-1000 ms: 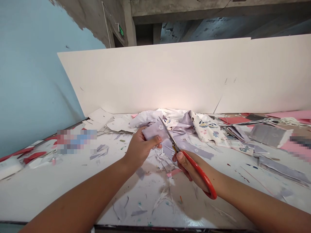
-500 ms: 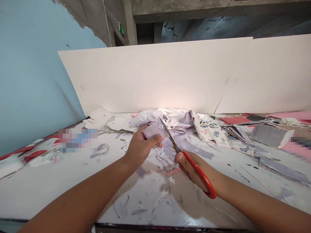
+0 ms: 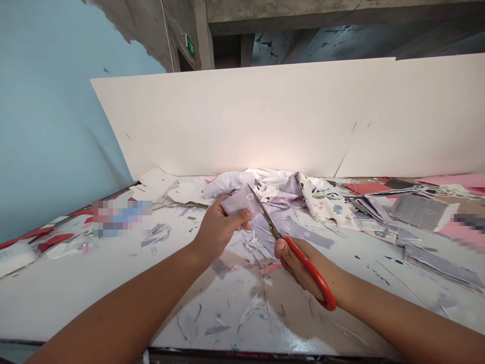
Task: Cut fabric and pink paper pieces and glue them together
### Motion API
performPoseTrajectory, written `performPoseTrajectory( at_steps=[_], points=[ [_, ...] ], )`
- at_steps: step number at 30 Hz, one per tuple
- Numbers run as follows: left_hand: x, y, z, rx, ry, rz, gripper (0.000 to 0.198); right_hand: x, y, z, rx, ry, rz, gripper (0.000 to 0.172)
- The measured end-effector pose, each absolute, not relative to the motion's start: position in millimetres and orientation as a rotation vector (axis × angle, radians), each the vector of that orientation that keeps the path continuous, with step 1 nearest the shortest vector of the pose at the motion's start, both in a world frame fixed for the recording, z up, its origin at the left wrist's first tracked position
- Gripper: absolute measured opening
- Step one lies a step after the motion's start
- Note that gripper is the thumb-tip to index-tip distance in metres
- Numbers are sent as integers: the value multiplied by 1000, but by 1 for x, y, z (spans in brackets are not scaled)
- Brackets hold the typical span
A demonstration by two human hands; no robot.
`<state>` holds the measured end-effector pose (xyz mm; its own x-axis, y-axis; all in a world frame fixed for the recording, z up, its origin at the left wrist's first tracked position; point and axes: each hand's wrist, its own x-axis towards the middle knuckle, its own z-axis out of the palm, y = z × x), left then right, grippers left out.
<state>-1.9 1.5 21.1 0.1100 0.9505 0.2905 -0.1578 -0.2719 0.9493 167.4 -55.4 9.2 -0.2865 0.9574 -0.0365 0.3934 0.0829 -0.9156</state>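
My left hand (image 3: pixel 217 227) pinches a small lilac piece of fabric (image 3: pixel 240 202) with white flowers, thumb on top. My right hand (image 3: pixel 297 260) grips red-handled scissors (image 3: pixel 308 268) from the right. Their metal blades point up and left and lie along the right edge of the piece; I cannot tell whether they are closed on it. Behind and below the hands lies lilac floral fabric (image 3: pixel 303 233), joined by a crumpled white cloth (image 3: pixel 322 199) with blue and yellow flowers. Thin white trimmings (image 3: pixel 255 247) are scattered under the hands.
Scraps litter the white table (image 3: pixel 151 283). A tall white board (image 3: pixel 242 121) stands along its back, with a blue wall (image 3: pixel 56 116) at the left. Stacked grey-lilac pieces (image 3: pixel 419 212) and strips (image 3: pixel 443 265) lie on the right, red scraps (image 3: pixel 55 242) on the left.
Both hands are in nearly the same place. The fabric piece and my left hand have shifted very slightly left; the scissors still lie at the piece's right edge.
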Motion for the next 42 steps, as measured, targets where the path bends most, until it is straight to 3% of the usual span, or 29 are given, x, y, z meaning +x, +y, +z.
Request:
performPoseTrajectory(
  at_steps=[21, 42],
  points=[
    [-4, 2, 25, 1321, 853, 1358, 41, 168, -56, 11, -1576, -1821, 1130, 56],
    [-6, 5, 23, 1308, 862, 1354, 40, 170, -52, 5, -1554, -1642, 1305, 42]
  ],
)
